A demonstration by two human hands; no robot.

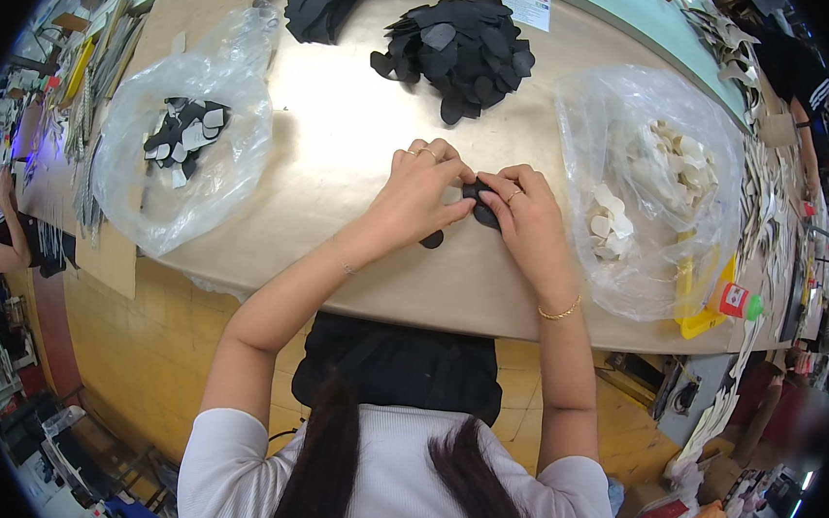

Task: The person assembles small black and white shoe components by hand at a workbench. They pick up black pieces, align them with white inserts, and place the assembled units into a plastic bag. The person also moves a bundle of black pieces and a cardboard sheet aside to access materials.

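Both hands meet over the table in front of me, around small black rounded cut-out pieces (485, 213). My left hand (422, 189) pinches the left edge of the piece between thumb and fingertips. On the other side, my right hand (531, 221) grips the same piece, its thumb pressed toward the fingers. Whether one piece or a thin stack is held cannot be made out. Another black piece (432, 240) lies on the table just below my left hand. Beyond the hands is a heaped pile of similar black pieces (465, 54), some showing a greyer face.
Left stands an open plastic bag (237, 162) with black and white pieces; right, another bag (583, 97) with cream pieces. A black bundle (323, 3) lies at the back. Near the right edge are a yellow tray (699, 325) and a green-capped bottle (734, 301). Other people sit at both sides.
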